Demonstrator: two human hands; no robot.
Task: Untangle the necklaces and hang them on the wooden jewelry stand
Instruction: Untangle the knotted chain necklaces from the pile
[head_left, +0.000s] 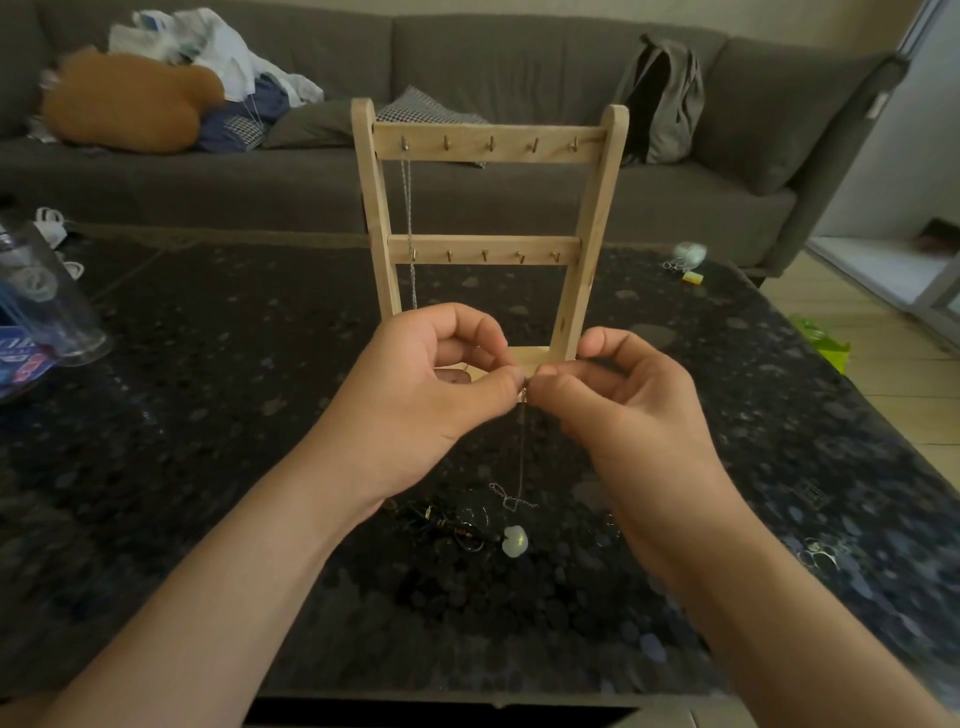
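A wooden jewelry stand (488, 145) with two hook rails stands upright on the dark table. A silver chain (408, 218) hangs from its top left hook. In front of the stand's base, my left hand (431, 395) and my right hand (623, 400) meet fingertip to fingertip and both pinch the top of a thin chain necklace (521, 447). That chain hangs straight down to the table. Below it lies a tangle of dark necklaces (447, 525) with a pale green pendant (514, 540).
The dark speckled table (208, 441) holds a clear plastic container (47, 301) at the left, small items (688, 257) at the far right and rings (821, 553) at the right. A grey sofa (519, 197) with clothes and a bag stands behind.
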